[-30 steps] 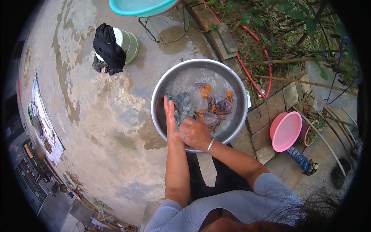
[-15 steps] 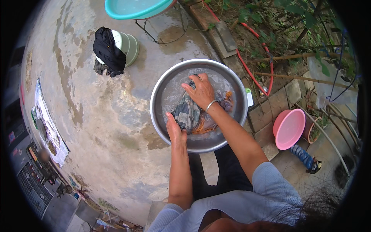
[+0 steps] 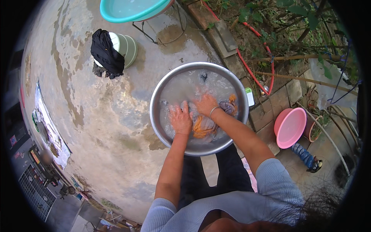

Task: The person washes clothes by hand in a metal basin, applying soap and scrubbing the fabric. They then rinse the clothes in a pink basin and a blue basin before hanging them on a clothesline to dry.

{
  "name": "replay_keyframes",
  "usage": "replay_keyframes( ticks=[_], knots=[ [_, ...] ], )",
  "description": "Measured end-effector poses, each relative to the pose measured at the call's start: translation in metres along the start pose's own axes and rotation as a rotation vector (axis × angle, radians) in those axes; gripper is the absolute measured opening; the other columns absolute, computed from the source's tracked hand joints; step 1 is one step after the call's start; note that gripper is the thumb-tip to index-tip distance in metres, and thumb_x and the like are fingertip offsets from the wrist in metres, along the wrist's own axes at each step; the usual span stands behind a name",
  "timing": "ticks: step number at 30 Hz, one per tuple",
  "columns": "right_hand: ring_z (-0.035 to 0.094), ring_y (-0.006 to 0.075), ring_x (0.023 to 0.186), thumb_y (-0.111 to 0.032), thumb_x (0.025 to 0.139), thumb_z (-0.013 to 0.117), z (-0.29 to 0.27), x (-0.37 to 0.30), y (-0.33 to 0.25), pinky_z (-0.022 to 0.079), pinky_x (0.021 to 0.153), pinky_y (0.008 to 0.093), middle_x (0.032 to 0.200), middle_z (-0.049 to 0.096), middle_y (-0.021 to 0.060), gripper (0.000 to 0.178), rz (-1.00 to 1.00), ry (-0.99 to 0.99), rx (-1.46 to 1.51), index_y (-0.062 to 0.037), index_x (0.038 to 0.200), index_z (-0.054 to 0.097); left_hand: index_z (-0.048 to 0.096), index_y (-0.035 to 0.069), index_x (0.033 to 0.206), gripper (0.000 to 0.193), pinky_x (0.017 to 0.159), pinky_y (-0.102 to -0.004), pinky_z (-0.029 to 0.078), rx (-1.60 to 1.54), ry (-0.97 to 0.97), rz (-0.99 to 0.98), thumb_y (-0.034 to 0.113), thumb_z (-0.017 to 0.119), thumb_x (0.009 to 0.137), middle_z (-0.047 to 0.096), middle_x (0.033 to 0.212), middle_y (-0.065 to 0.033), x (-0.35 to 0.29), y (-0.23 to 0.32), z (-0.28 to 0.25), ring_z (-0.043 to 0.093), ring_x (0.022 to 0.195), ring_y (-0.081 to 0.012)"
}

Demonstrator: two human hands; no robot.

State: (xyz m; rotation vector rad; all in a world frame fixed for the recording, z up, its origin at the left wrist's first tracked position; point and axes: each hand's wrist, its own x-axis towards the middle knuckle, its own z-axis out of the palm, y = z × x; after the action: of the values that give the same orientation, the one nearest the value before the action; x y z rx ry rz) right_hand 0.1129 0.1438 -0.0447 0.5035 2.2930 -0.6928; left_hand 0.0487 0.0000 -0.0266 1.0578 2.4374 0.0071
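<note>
A round metal basin of cloudy water stands in front of my legs. My left hand presses down at the water with its fingers spread. Beside it, my right hand, with a bracelet at the wrist, reaches into the water; its fingers look stretched out, the tips hidden by the murk. The grey-patterned garment is mostly under water, and a dark bit of cloth pokes up at the far side. Closer to me float an orange cloth and a greyish-purple cloth, near my right wrist.
Black clothing hangs over a pale green bucket at the far left. Beyond the basin, a turquoise basin rests on a metal stand. A red hose and a pink basin are on the right, along brick edging.
Both hands have gone lower into the water, and the right one has come nearer to me. The grey-patterned garment has sunk largely out of sight. The basin has shifted slightly toward me.
</note>
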Motion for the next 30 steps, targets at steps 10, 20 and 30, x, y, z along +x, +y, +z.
replay_keyframes(
  ticks=[10, 20, 30],
  knots=[
    [0.049, 0.0359, 0.116, -0.029, 0.091, 0.051, 0.035, 0.019, 0.022, 0.038, 0.100, 0.0442, 0.130, 0.049, 0.0172, 0.038, -0.004, 0.651, 0.347, -0.0133, 0.125, 0.056, 0.070, 0.007, 0.088, 0.022, 0.080, -0.0452, 0.049, -0.097, -0.036, 0.054, 0.027, 0.061, 0.085, 0.067, 0.090, -0.0136, 0.024, -0.014, 0.016, 0.064, 0.083, -0.0342],
    [0.057, 0.0347, 0.098, -0.028, 0.069, 0.078, -0.052, -0.077, 0.024, 0.046, 0.084, 0.0380, 0.103, 0.058, 0.0147, 0.052, -0.096, 0.584, 0.675, -0.0125, 0.115, 0.057, 0.061, -0.002, 0.096, 0.039, 0.068, -0.0344, 0.050, -1.300, 0.326, -0.356, 0.035, 0.050, 0.098, 0.065, 0.091, -0.0074, 0.001, -0.022, -0.092, 0.061, 0.076, -0.0195],
    [0.062, 0.0230, 0.094, -0.012, 0.081, 0.064, -0.060, -0.076, 0.042, 0.046, 0.085, 0.0327, 0.098, 0.064, 0.0102, 0.023, -0.126, 0.850, 1.090, -0.0047, 0.103, 0.063, 0.050, 0.002, 0.127, 0.057, 0.095, -0.0467, 0.048, -2.173, -0.098, -0.597, 0.049, 0.045, 0.096, 0.058, 0.123, -0.0146, 0.009, -0.046, -0.061, 0.057, 0.111, -0.0300]
  ],
)
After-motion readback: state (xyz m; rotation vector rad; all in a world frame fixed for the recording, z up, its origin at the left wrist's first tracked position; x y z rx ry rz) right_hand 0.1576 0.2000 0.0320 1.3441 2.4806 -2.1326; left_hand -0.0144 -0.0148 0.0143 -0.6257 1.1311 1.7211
